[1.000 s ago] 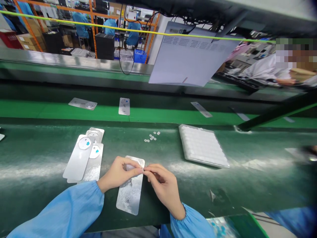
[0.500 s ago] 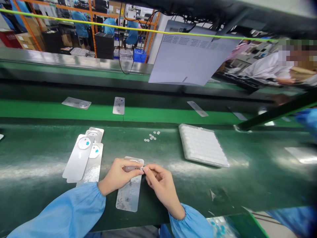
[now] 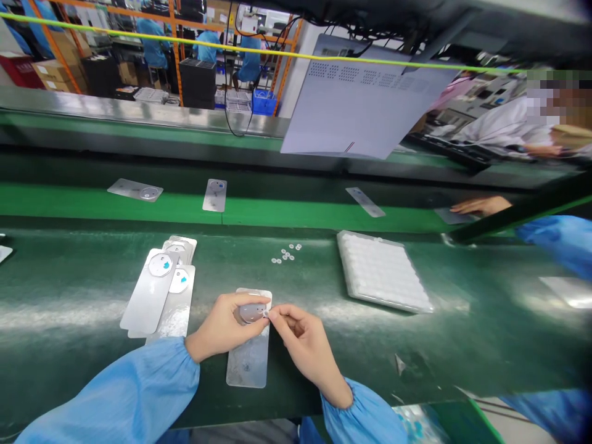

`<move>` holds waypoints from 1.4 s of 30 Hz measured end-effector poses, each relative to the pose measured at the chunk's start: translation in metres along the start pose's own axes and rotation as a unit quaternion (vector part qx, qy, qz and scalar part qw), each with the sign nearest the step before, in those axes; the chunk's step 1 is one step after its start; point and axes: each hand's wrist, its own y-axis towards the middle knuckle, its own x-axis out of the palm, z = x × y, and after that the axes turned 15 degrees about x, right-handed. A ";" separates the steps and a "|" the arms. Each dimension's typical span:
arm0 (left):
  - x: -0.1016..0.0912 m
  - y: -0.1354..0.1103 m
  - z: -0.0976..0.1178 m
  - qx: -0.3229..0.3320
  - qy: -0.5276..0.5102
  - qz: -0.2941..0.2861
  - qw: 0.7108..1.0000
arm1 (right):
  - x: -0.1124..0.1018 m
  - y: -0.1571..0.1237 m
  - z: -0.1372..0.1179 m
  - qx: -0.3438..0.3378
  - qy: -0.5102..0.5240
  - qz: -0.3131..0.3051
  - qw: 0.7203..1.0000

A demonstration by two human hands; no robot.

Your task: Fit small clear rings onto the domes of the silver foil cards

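Note:
A silvery metal plate point(image 3: 248, 364) lies flat on the dark green bench in front of me. My left hand point(image 3: 222, 327) rests on its upper end, fingers curled round a round disc on the plate. My right hand point(image 3: 303, 345) pinches a tiny white part at the disc's right edge, thumb and forefinger pressed together. Both arms wear light blue sleeves. A small cluster of white round parts point(image 3: 287, 253) lies loose further back on the bench.
A fanned stack of similar plates point(image 3: 160, 290) with blue-marked discs lies to the left. A white compartment tray point(image 3: 382, 271) sits at right. Single plates point(image 3: 214, 195) ride the green belt behind. Another person's hand point(image 3: 481, 205) reaches onto the belt at far right.
The plate has turned from slanted to nearly straight under my hands. Plates on the belt drifted left. Another person's hand and blue sleeve came into view at right.

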 end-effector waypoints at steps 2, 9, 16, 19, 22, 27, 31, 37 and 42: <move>0.000 0.000 0.000 0.004 0.000 -0.004 1.000 | 0.000 0.000 0.000 -0.004 -0.006 0.001 1.000; 0.001 0.000 0.001 0.016 0.006 -0.008 1.000 | 0.006 0.000 -0.003 -0.018 -0.031 0.036 0.999; 0.000 -0.002 0.002 0.008 0.022 -0.031 0.999 | 0.010 0.001 -0.003 -0.020 -0.049 0.063 0.997; 0.000 -0.002 0.002 0.001 0.019 -0.032 0.999 | 0.010 0.001 -0.003 -0.018 -0.059 0.062 0.996; -0.001 -0.002 0.004 -0.006 -0.006 -0.025 1.000 | 0.010 0.002 -0.001 -0.019 -0.058 0.057 0.996; 0.000 -0.002 0.004 -0.023 -0.063 -0.021 0.998 | 0.011 0.001 0.003 -0.027 -0.072 0.074 0.994; -0.001 -0.002 0.001 -0.037 -0.161 -0.002 0.986 | 0.006 0.007 -0.002 -0.010 -0.086 0.079 0.993; -0.003 0.002 -0.005 -0.082 -0.192 0.049 0.977 | -0.003 0.024 -0.014 0.078 0.004 -0.032 0.996; -0.005 0.013 -0.012 -0.090 -0.148 0.113 0.978 | 0.006 0.011 -0.003 0.077 -0.038 -0.152 0.985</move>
